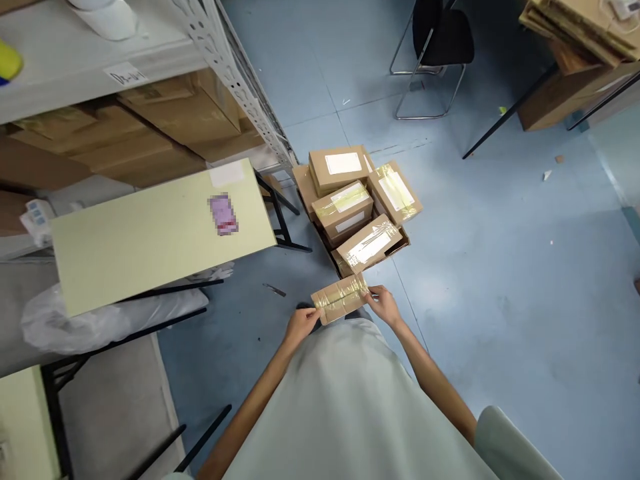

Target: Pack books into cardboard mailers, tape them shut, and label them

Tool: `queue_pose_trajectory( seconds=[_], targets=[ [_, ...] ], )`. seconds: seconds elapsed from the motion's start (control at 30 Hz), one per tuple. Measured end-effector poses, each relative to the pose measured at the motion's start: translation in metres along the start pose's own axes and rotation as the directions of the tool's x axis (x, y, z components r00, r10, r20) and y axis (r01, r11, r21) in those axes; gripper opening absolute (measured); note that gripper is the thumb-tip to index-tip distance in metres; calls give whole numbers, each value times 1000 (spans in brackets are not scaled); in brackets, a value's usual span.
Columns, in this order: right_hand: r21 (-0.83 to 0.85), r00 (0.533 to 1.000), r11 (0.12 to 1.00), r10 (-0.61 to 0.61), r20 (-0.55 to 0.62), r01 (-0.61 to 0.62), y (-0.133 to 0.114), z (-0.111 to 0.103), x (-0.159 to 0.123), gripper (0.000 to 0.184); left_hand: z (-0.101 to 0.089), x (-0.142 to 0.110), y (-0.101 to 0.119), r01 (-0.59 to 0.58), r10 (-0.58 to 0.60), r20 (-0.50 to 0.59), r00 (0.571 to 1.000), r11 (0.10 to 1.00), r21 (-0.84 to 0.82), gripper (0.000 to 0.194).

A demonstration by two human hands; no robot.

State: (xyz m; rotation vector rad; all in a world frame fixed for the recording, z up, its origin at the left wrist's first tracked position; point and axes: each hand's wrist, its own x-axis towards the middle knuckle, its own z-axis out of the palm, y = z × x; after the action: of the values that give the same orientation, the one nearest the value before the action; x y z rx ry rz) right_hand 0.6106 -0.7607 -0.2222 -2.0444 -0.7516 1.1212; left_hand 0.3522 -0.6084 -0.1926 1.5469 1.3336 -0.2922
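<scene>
Between my two hands I hold a small cardboard box (341, 299) with clear tape across its top. My left hand (302, 325) grips its left end, and my right hand (384, 305) grips the right end. Just beyond it, an open carton (325, 240) on the floor holds several taped boxes with white labels. The closest of these, a tilted labelled box (370, 244), lies near the carton's front edge. Behind it sit another taped box (345, 212), a box at the right (395, 193) and a larger box at the back (340, 168).
At the left stands a pale folding table (165, 240) with a blurred purple item (223, 214) on it. A metal shelf (240, 80) holds cartons behind it. A black chair (443, 40) stands at the back. A thin tool (275, 290) lies on the blue floor.
</scene>
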Motion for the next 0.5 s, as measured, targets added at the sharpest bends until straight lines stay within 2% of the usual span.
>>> queue_pose_trajectory(
  seconds=[0.2, 0.33, 0.5],
  targets=[
    [16, 998, 999, 31, 49, -32, 10, -14, -3, 50, 2, -2, 11, 19, -21, 48, 999, 999, 42, 49],
    [-56, 996, 997, 63, 59, -60, 11, -13, -3, 50, 2, -4, 10, 49, -53, 76, 996, 998, 46, 48],
    [-125, 993, 987, 111, 39, -105, 22, -17, -8, 49, 19, -1, 15, 64, -71, 124, 990, 996, 61, 48]
  ],
)
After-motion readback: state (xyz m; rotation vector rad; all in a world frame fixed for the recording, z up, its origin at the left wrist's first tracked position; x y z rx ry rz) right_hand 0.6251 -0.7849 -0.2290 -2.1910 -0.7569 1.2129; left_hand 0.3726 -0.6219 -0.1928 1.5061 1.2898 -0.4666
